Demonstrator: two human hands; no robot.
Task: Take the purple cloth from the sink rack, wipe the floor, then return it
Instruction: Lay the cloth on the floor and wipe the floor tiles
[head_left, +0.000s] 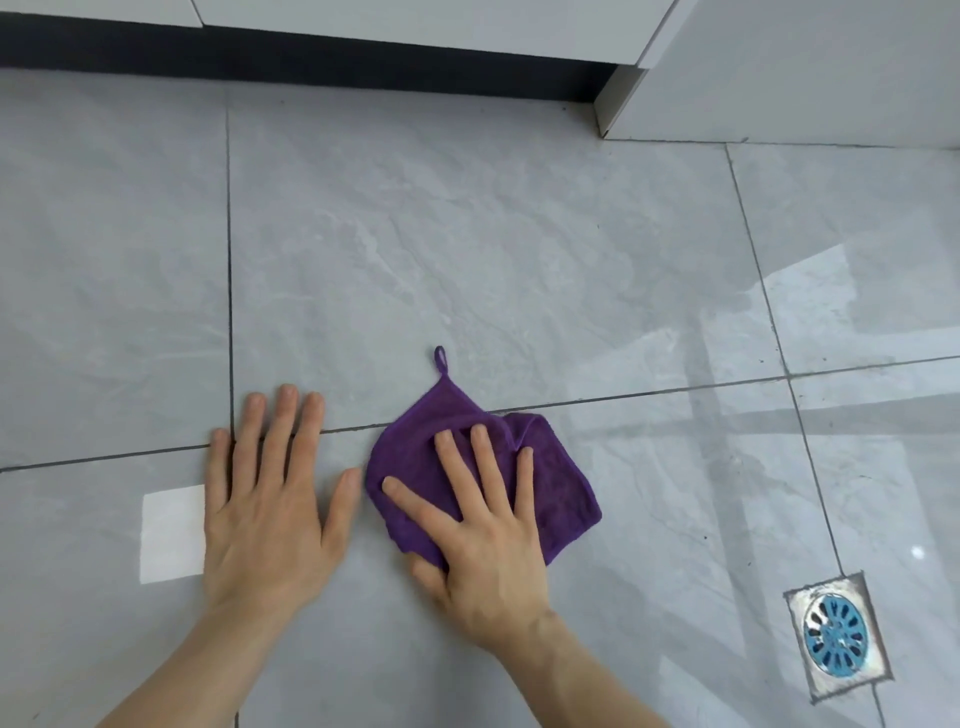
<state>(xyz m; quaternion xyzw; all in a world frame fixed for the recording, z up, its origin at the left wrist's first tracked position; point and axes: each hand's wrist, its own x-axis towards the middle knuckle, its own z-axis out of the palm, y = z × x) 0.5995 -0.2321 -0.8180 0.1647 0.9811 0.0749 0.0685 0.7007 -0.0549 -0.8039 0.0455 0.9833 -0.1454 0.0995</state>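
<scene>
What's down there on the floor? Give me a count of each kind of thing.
Purple cloth: 1
Hands, left hand flat on the tile, right hand pressing the cloth: 2
Floor drain with blue grate: 1
Total: 4

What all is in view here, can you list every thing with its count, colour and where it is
purple microfibre cloth with hanging loop: one, purple, folded on the floor near the centre, across a grout line
grey marbled floor tiles: several, grey with dark grout lines, filling most of the view
square metal floor drain with round blue strainer: one, silver and blue, set in the floor at lower right
white cabinet fronts: white, along the top edge
dark recessed plinth: one, black, under the cabinets
bright square patch of light: one, white, on the tile beside the left hand
left hand: one, bare, flat on the tile, fingers spread
right hand: one, bare, pressed flat on the cloth
</scene>
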